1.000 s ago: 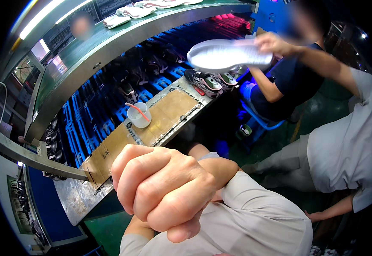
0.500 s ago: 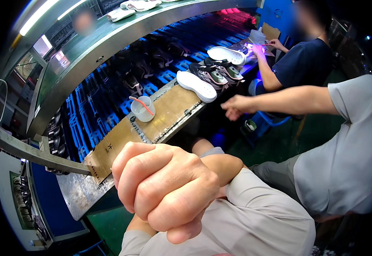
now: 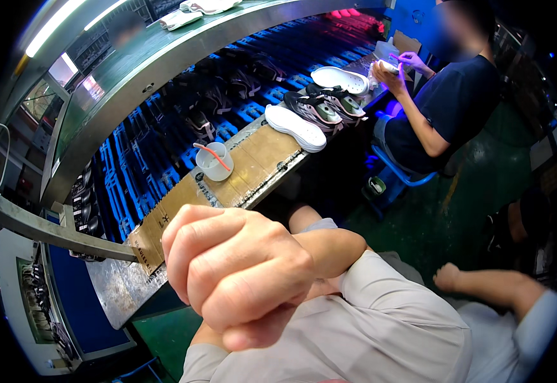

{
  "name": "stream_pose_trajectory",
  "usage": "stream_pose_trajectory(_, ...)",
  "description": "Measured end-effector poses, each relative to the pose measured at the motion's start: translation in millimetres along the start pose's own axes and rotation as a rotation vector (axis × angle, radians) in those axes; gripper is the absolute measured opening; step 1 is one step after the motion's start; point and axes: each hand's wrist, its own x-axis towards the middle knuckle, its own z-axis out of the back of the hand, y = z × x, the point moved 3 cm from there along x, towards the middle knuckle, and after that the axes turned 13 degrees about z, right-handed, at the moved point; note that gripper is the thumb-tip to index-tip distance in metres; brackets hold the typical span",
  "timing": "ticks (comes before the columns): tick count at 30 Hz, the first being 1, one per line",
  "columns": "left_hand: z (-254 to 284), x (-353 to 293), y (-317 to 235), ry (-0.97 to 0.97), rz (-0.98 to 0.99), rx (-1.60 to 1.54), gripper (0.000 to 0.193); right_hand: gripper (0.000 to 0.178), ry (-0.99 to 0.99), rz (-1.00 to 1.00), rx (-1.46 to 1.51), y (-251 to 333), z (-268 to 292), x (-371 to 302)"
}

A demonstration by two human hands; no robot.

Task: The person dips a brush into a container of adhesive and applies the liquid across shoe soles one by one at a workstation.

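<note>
My right hand point(image 3: 237, 274) is a closed fist close to the camera, its fingers curled tightly and nothing sticking out of it. Behind it shows a little of my left arm point(image 3: 211, 335); the fist hides the left hand's fingers. Beyond the fist, a cardboard sheet point(image 3: 253, 153) covers the bench edge. On it stands a translucent plastic cup point(image 3: 209, 171) with an orange-red stick leaning inside. A white shoe sole point(image 3: 294, 129) lies farther along, beside black-and-grey sneaker uppers point(image 3: 313, 110). Another white sole point(image 3: 339, 81) rests behind those.
A conveyor of blue bars point(image 3: 119, 185) carries dark shoe uppers under a metal frame point(image 3: 131, 92). A co-worker point(image 3: 454, 102) sits on a blue stool point(image 3: 412, 179), handling a white piece. Another person in grey point(image 3: 495, 313) is close on my right.
My fist has shifted slightly left and up. The person in grey has moved down and back toward the right edge. The seated co-worker's hands have lifted, and the bright violet glow there has faded.
</note>
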Motion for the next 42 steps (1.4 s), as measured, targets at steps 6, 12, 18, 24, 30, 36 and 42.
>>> stream_pose_trajectory(6, -39.6, 28.2, 19.4, 0.182, -0.013, 0.14, 0.047, 0.012, 0.188, -0.195, -0.261, -46.4, 38.4, -37.5)
stream_pose_trajectory(12, -27.8, 13.9, 63.9, -0.272, 0.139, 0.061, 0.044, 0.03, 0.33, -0.962, -1.011, -67.1, 208.1, -158.1)
stream_pose_trajectory(18, -8.5, -31.7, 112.4, -0.43, 0.448, -0.26, 0.039, 0.064, 0.489, -1.431, -1.709, -42.0, 330.7, -230.7)
stream_pose_trajectory(24, 7.0, -37.8, 141.6, -0.487, 0.574, -0.604, 0.034, 0.047, 0.535, -1.453, -1.792, -59.3, 352.9, -241.0)
stream_pose_trajectory(30, 24.0, -47.4, 152.8, -0.547, 0.615, -0.698, 0.033, 0.038, 0.575, -1.777, -1.624, -62.2, 371.3, -240.9)
stream_pose_trajectory(36, 39.6, -44.9, 153.7, -0.592, 0.603, -0.754, 0.033, 0.037, 0.331, -1.604, -1.242, -41.9, 382.8, -273.6)
stream_pose_trajectory(42, 46.9, -44.4, 152.3, -0.604, 0.648, -0.749, 0.045, 0.034, -0.113, -1.386, -0.831, -10.5, 332.5, -275.1)
